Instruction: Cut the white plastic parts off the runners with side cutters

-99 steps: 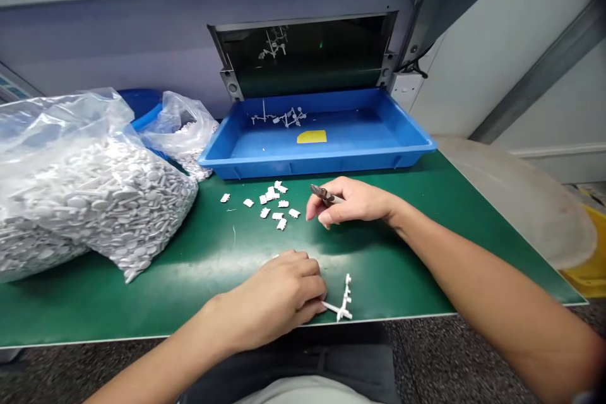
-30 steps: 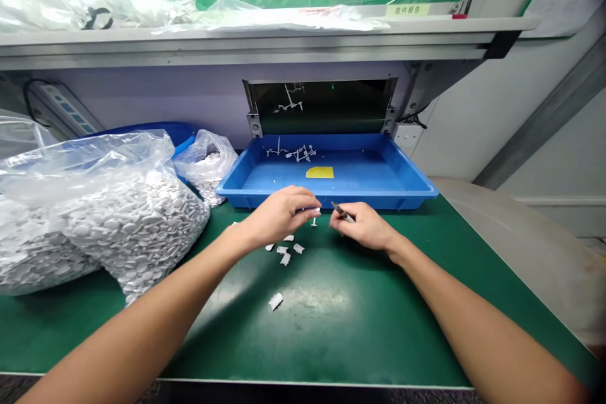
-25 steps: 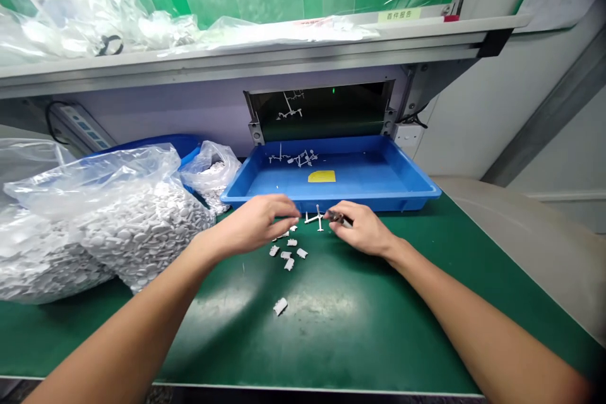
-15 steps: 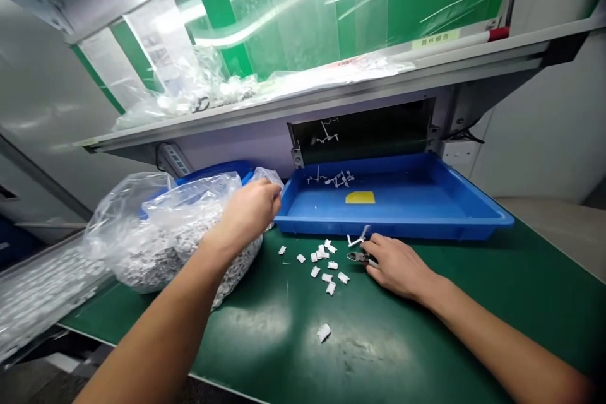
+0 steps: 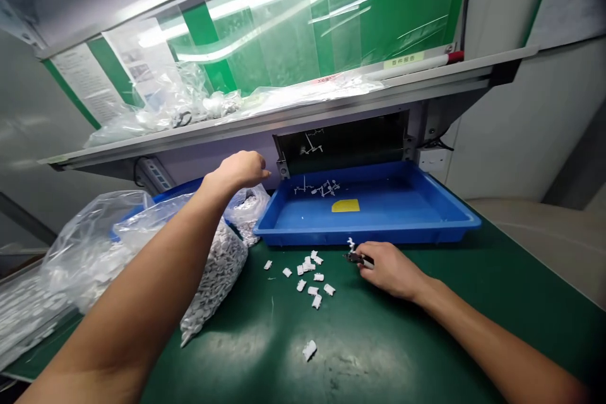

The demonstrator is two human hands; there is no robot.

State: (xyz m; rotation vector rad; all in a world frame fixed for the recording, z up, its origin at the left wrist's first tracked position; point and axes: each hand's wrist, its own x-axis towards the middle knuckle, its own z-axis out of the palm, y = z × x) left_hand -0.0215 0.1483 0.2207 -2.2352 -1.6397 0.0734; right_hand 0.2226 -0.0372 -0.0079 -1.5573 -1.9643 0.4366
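My right hand is closed round a pair of side cutters, low over the green table. A white branched plastic piece stands up by the jaws and my fingertips; whether my fingers pinch it, I cannot tell. My left hand is raised at the back left with its fingers curled together, above a small clear bag of white parts. What it holds, if anything, is hidden. Several small white plastic pieces lie in a loose group between the hands. One more white piece lies nearer to me.
A blue tray holds white plastic sprues and a yellow label. A large clear bag of white parts stands at left, under my forearm. A metal shelf edge runs overhead. Behind the tray is a dark opening.
From beside my right hand, my left hand has gone left and up over the small bag. The white piece has come from near my left hand to my right. My view has tilted up.
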